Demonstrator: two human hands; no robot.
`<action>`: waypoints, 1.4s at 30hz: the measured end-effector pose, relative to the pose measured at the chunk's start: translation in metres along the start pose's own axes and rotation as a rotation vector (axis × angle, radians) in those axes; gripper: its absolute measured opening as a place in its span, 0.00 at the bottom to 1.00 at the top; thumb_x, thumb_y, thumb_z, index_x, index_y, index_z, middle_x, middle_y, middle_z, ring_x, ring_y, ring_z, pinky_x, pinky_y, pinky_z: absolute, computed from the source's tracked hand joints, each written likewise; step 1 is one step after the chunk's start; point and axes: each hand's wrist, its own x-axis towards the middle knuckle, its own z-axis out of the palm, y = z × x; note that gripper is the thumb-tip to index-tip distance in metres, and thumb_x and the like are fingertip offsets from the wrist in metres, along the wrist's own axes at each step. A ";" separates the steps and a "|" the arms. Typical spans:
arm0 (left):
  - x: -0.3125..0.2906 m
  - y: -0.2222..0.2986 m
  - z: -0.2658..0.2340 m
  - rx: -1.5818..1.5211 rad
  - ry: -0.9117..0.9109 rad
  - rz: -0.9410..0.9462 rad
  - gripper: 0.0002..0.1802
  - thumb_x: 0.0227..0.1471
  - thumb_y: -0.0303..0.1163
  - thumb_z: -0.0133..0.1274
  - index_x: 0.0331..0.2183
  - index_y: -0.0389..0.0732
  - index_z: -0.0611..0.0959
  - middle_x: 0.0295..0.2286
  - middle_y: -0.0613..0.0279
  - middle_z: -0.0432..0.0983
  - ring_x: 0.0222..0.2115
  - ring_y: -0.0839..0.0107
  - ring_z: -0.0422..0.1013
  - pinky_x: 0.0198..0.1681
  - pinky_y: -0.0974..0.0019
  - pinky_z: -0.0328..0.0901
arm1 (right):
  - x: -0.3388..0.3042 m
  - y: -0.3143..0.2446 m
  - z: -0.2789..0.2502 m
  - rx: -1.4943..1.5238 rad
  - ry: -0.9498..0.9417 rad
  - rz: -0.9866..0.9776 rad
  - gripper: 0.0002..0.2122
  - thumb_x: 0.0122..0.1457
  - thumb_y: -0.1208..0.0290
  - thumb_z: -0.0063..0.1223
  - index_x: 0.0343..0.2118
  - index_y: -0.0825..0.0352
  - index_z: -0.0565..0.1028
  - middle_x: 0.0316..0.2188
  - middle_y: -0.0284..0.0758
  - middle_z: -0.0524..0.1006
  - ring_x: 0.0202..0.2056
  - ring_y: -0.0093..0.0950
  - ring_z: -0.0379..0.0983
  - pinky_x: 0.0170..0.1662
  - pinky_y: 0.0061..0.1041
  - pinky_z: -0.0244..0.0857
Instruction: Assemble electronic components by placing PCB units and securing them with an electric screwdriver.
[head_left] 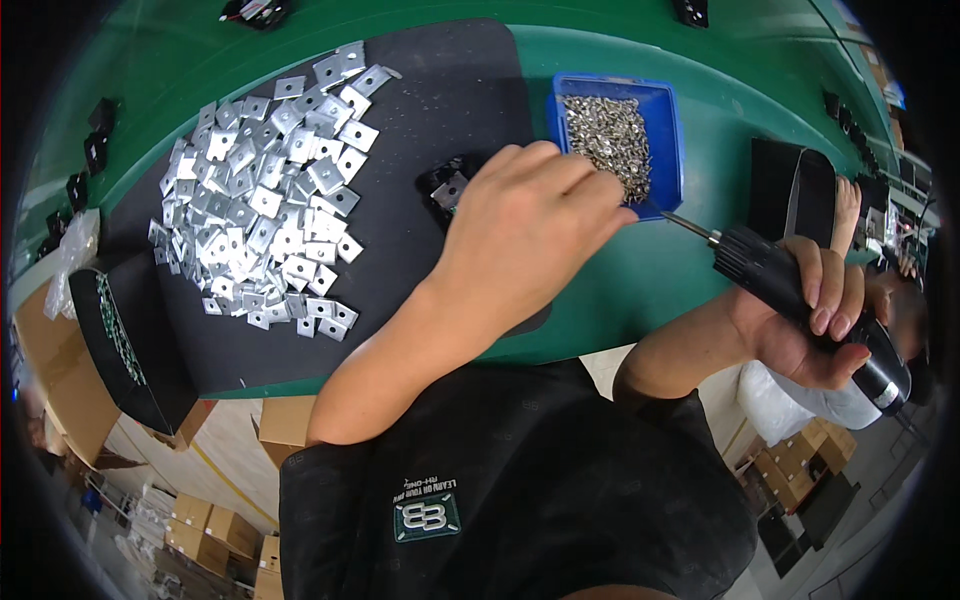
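Observation:
My right hand (815, 310) is wrapped round a black electric screwdriver (765, 270). Its thin metal bit points left, with the tip by the near edge of a blue tray (668, 150). Small silver screws (610, 135) lie heaped in that tray. My left hand (540, 215) reaches over the tray's near left corner, its fingers curled together and the fingertips close to the bit; anything pinched in them is hidden. Partly under the left wrist sits a small black part (440, 185) with a metal piece in it. Left of it spreads a pile of square metal plates with holes (265, 200).
A dark mat (440, 80) covers the left of the green table (700, 90). Black bins stand at the table's left (150, 350) and right (775, 180). Another person's hand (847, 205) shows at the far right. Cardboard boxes (205, 530) sit on the floor.

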 end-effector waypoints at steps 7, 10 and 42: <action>-0.009 0.007 -0.020 -0.266 0.012 -0.063 0.07 0.36 0.22 0.59 0.25 0.35 0.81 0.23 0.58 0.76 0.22 0.69 0.72 0.24 0.72 0.64 | 0.001 0.012 0.014 0.087 0.011 0.017 0.15 0.44 0.68 0.57 0.38 0.59 0.70 0.21 0.22 0.70 0.22 0.13 0.66 0.32 0.14 0.60; -0.028 0.013 -0.035 -0.567 -0.035 -0.181 0.09 0.40 0.18 0.55 0.30 0.32 0.81 0.27 0.53 0.78 0.22 0.71 0.72 0.23 0.75 0.65 | 0.004 0.012 0.029 0.162 0.108 -0.024 0.13 0.39 0.71 0.61 0.30 0.61 0.71 0.17 0.21 0.70 0.20 0.12 0.68 0.30 0.11 0.64; -0.086 0.031 -0.019 -1.883 0.353 -0.606 0.09 0.52 0.19 0.45 0.37 0.35 0.72 0.35 0.45 0.74 0.26 0.73 0.72 0.38 0.68 0.68 | -0.010 0.047 0.070 0.416 -0.009 0.058 0.19 0.36 0.80 0.64 0.32 0.60 0.70 0.18 0.24 0.71 0.20 0.16 0.70 0.30 0.14 0.69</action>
